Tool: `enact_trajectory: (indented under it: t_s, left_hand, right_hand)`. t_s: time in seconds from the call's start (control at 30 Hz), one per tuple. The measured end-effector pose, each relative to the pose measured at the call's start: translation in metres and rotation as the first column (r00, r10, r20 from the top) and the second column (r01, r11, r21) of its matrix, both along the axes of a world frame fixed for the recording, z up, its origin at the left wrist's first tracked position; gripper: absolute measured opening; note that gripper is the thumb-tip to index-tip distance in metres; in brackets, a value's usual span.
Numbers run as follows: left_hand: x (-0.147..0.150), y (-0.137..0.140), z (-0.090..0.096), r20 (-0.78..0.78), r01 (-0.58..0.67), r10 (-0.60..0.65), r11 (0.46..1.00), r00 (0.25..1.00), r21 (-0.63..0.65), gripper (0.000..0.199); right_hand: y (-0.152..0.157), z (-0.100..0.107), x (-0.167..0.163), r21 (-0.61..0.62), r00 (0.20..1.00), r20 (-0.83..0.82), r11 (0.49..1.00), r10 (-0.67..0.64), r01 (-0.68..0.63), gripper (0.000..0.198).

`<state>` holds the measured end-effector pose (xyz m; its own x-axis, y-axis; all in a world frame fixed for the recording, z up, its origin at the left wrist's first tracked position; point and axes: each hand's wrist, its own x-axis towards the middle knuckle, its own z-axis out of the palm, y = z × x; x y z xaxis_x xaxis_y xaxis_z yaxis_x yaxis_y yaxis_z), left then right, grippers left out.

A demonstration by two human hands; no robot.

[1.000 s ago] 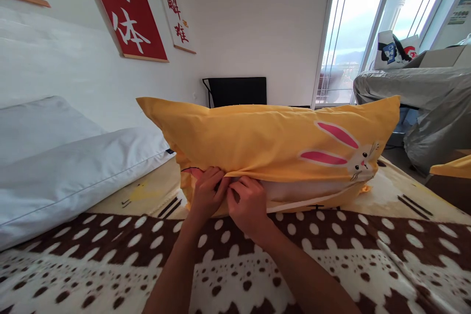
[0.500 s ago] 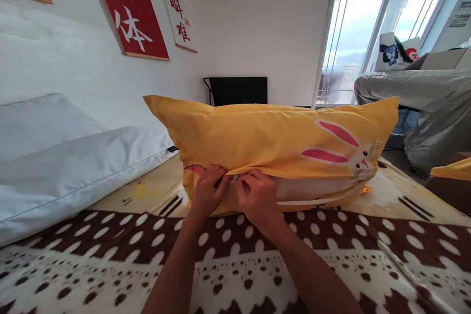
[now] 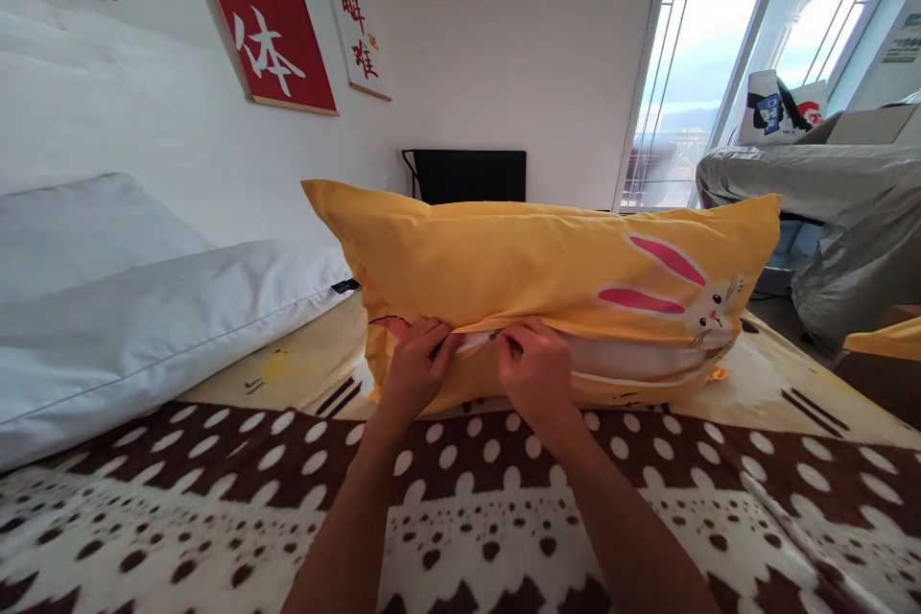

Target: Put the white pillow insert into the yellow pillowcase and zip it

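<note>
A yellow pillowcase (image 3: 489, 259) with a white rabbit print stands on its long side in front of me, filled by a white inner pillow (image 3: 633, 360). Its zipped opening runs along the side facing me and gapes to the right of my hands. With fingers pinched, my left hand (image 3: 417, 366) grips the pillowcase edge at the left part of the opening. My right hand (image 3: 536, 372) is closed at the zipper pull (image 3: 493, 336), a small dark piece by its fingertips. Fingers partly hide the zipper.
A white pillow (image 3: 173, 317) lies at the left against the wall. Below spreads a brown and white patterned blanket (image 3: 489, 508). Beyond are a black panel (image 3: 471, 175) and, at the right, plastic-covered furniture (image 3: 827, 173) bearing a box and a bag.
My right hand has moved right along the opening, with the zipper pull by its fingers. The gap between my hands is wider. My left hand stays on the pillowcase edge.
</note>
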<state>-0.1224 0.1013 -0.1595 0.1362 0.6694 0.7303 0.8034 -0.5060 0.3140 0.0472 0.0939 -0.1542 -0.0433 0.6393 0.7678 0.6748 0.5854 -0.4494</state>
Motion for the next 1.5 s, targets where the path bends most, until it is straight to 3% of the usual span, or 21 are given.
enact_trajectory:
  t_s: [0.27, 0.43, 0.53, 0.67, 0.9, 1.5]
  left_hand:
    - [-0.004, 0.004, -0.004, -0.01, -0.01, 0.01, 0.999, 1.0, 0.034, 0.029]
    - [-0.003, -0.001, 0.002, -0.006, -0.078, 0.081, 0.982, 0.997, 0.173, 0.019]
    - [0.004, -0.009, 0.009, 0.005, -0.118, 0.121, 0.96, 0.993, 0.256, 0.015]
    - [0.016, -0.013, 0.01, -0.003, -0.138, 0.143, 0.955, 0.99, 0.264, 0.013]
    - [0.026, -0.006, -0.001, 0.052, -0.108, 0.099, 0.965, 0.994, 0.239, 0.015]
    - [0.034, -0.008, -0.001, 0.063, -0.073, 0.062, 0.976, 0.996, 0.203, 0.033]
  right_hand:
    - [-0.008, 0.014, 0.016, -0.099, 0.993, 0.101, 0.993, -0.056, 0.066, 0.02]
    - [-0.024, 0.014, 0.003, 0.077, 0.961, 0.241, 0.99, -0.134, 0.119, 0.018]
    - [-0.027, 0.009, -0.006, 0.159, 0.963, 0.253, 0.985, -0.099, 0.059, 0.018]
    - [-0.021, 0.004, -0.009, 0.193, 0.974, 0.223, 0.981, -0.048, 0.004, 0.019]
    - [-0.015, 0.004, -0.007, 0.145, 0.981, 0.194, 0.989, -0.008, -0.02, 0.016]
    - [-0.013, 0.004, -0.007, -0.006, 0.96, 0.281, 1.0, -0.006, 0.008, 0.011]
